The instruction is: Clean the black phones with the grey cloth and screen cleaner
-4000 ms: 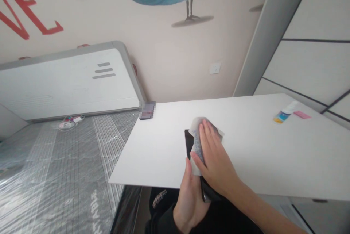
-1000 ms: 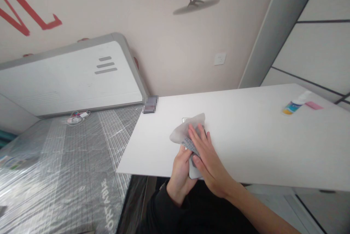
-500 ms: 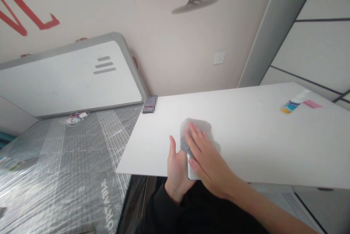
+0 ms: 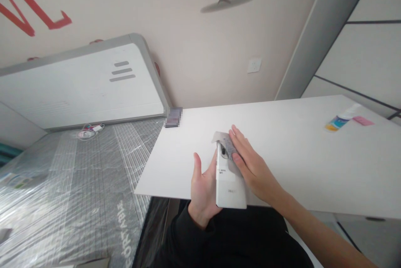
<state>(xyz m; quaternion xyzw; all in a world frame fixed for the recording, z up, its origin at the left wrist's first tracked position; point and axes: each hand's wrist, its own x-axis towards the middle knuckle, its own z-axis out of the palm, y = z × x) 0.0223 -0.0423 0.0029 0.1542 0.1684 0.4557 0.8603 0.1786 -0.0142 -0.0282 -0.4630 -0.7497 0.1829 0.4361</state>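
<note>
Now left hand (image 4: 202, 188) grasps white rectangular phone (image 4: 230, 184) at white counter (image 4: 297, 155) near edge; flat right hand (image 4: 253, 167) presses thin pale wipe (image 4: 219, 137), slid toward twelve o'clock.

the white desk top (image 4: 297, 155) is bare from the right hand (image 4: 252, 165) across to a small spray bottle (image 4: 341, 119) and a flat pink piece (image 4: 363, 121) at its far right end; to the left it is free up to a small blurred object (image 4: 173, 117) on the far corner; at the near edge the left hand (image 4: 203, 188) with the white phone (image 4: 229, 184) blocks the way; the wall (image 4: 203, 59) closes the back, a grey upright panel (image 4: 322, 29) the back right.
</note>
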